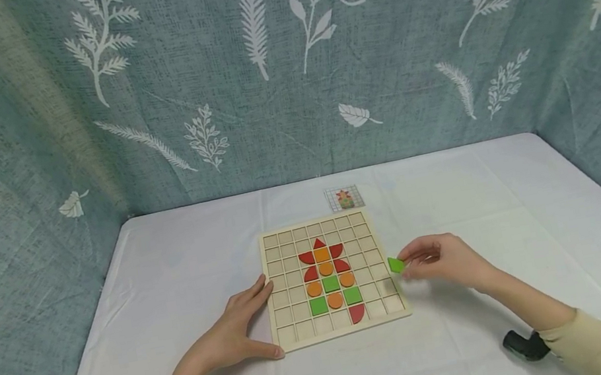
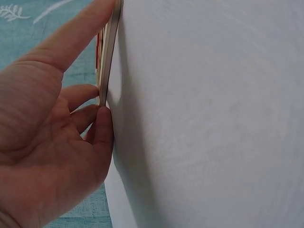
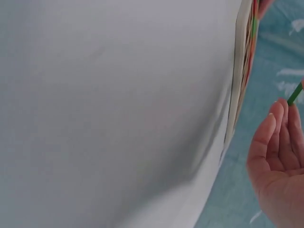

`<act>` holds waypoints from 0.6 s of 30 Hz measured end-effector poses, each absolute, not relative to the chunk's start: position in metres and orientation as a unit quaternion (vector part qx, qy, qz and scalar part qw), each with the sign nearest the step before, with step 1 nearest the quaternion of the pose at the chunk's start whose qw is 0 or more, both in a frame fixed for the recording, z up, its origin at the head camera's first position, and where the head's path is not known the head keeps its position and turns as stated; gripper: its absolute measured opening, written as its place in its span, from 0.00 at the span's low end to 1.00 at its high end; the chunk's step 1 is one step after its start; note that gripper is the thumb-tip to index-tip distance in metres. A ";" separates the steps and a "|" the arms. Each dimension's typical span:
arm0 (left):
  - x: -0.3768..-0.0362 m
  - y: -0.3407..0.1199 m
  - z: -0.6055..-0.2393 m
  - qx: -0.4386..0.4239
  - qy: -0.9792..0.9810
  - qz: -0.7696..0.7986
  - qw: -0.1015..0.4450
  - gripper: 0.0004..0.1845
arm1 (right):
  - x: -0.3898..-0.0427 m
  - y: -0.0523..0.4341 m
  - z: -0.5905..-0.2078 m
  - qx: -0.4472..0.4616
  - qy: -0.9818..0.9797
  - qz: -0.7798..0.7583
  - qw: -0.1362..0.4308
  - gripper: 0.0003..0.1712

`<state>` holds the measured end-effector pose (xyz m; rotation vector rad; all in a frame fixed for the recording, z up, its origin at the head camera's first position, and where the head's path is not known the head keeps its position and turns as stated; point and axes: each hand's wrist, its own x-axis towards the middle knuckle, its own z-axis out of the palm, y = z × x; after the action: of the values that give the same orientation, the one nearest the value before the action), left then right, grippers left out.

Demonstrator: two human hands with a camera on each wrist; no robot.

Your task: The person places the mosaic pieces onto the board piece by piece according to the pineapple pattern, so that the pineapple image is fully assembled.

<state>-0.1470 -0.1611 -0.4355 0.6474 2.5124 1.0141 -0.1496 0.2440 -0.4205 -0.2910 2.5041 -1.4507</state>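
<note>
A wooden grid board (image 1: 287, 283) lies on the white table with colored pieces set in its squares. Red quarter-round pieces (image 1: 357, 314), orange discs (image 1: 335, 300) and green squares (image 1: 318, 306) form a figure in its middle columns. An orange square (image 1: 321, 255) sits under a red triangle (image 1: 318, 243). My left hand (image 1: 236, 333) touches the board's left side, fingertips on the edge and thumb at the near corner. Just off the right edge, my right hand (image 1: 440, 261) pinches a green tile (image 1: 395, 265) above the table; the right wrist view shows the tile (image 3: 295, 93) edge-on.
A small pattern card (image 1: 345, 198) with a printed figure on a grid lies behind the board. White cloth (image 1: 457, 186) covers the table. Blue-green curtains (image 1: 267, 133) with white leaf prints hang behind and at both sides.
</note>
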 end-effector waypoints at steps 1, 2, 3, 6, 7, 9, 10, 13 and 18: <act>-0.147 -0.161 -0.435 0.228 0.888 0.359 0.178 0.61 | -0.150 0.239 -0.421 -0.103 0.853 -0.497 0.121 0.17; -0.147 -0.161 -0.435 0.226 0.888 0.359 0.179 0.61 | -0.151 0.235 -0.421 -0.108 0.852 -0.497 0.126 0.17; -0.146 -0.161 -0.435 0.225 0.888 0.358 0.180 0.61 | -0.151 0.230 -0.421 -0.114 0.851 -0.496 0.129 0.17; -0.147 -0.161 -0.436 0.218 0.889 0.357 0.183 0.61 | -0.153 0.214 -0.421 -0.134 0.851 -0.488 0.138 0.16; -0.147 -0.162 -0.436 0.219 0.890 0.356 0.182 0.61 | -0.154 0.208 -0.421 -0.144 0.852 -0.484 0.139 0.15; -0.147 -0.162 -0.436 0.220 0.891 0.354 0.180 0.61 | -0.155 0.197 -0.422 -0.167 0.855 -0.471 0.140 0.14; -0.147 -0.162 -0.436 0.219 0.891 0.356 0.179 0.60 | -0.155 0.191 -0.423 -0.179 0.857 -0.463 0.141 0.14; -0.147 -0.162 -0.435 0.222 0.891 0.353 0.178 0.60 | -0.155 0.176 -0.427 -0.215 0.863 -0.436 0.139 0.12; -0.147 -0.161 -0.434 0.223 0.891 0.354 0.178 0.60 | -0.152 0.155 -0.432 -0.291 0.870 -0.381 0.110 0.10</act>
<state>-0.1467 -0.1612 -0.4342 0.6314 2.5196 1.0029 -0.1520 0.1547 -0.4318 -0.8559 2.5574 -1.1206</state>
